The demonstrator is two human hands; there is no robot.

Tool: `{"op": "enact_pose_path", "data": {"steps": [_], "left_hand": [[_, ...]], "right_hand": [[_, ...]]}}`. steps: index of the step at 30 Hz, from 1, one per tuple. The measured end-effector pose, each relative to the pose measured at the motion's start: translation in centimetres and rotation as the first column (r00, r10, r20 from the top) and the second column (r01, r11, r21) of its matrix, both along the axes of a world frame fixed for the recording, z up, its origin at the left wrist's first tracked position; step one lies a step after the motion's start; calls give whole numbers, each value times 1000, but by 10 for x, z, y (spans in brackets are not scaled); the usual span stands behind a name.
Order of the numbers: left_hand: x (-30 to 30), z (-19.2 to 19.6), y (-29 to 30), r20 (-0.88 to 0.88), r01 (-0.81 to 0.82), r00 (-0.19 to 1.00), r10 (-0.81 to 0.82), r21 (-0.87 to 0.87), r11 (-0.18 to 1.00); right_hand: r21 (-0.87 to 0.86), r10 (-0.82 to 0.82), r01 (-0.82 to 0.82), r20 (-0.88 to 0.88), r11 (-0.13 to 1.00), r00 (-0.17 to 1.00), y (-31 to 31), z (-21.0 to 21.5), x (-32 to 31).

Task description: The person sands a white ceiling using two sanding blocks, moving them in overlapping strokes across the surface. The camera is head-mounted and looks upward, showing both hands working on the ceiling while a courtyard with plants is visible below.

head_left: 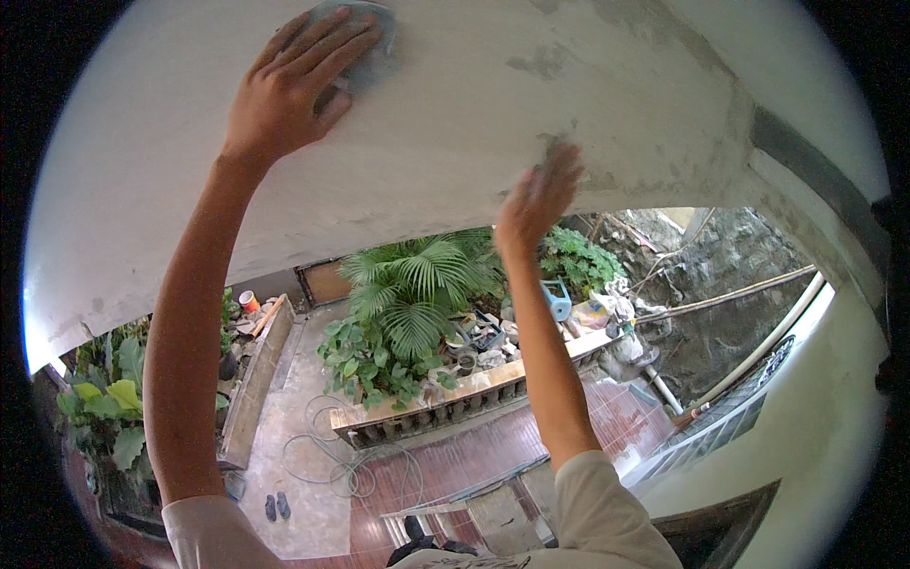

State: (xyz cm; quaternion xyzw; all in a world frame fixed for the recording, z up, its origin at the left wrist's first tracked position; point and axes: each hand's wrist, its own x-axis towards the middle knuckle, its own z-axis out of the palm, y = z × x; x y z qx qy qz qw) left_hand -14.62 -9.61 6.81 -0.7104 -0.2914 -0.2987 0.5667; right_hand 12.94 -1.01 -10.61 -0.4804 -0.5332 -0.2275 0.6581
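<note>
Overhead, my left hand (299, 90) presses a rounded blue-grey pad (374, 52) up against the pale plastered ceiling (455, 114). Its fingers lie long across the pad, and the thumb tucks in at the lower edge. Whether the pad is cloth, sponge or something stiffer, I cannot tell. My right hand (540, 199) is raised to the ceiling's near edge, farther right and lower in the picture. Motion smears its fingers, and a dark grey patch shows beside them; whether that is a held thing or a mark on the plaster is unclear. Dark damp-looking patches spot the ceiling around there.
Far below me stand a low balustrade wall (427, 417), a palm (417, 284) and piled rubble. A ladder-like frame (464, 522) is under me. A coiled hose (351, 465) and dark slippers (277, 506) lie on the floor. A pale wall (806, 417) rises at right.
</note>
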Motion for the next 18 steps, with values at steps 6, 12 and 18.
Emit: {"op": "enact_pose_path", "data": {"steps": [6, 12, 18], "left_hand": [[-10, -4, 23, 38, -4, 999, -1, 118, 993], [-14, -5, 26, 22, 47, 999, -50, 124, 991], [-16, -2, 24, 4, -3, 1000, 3, 124, 992]], "right_hand": [[0, 0, 0, -117, 1000, 993, 9, 0, 17], [-323, 30, -43, -46, 945, 998, 20, -20, 24], [-101, 42, -72, -270, 992, 962, 21, -12, 31]]}}
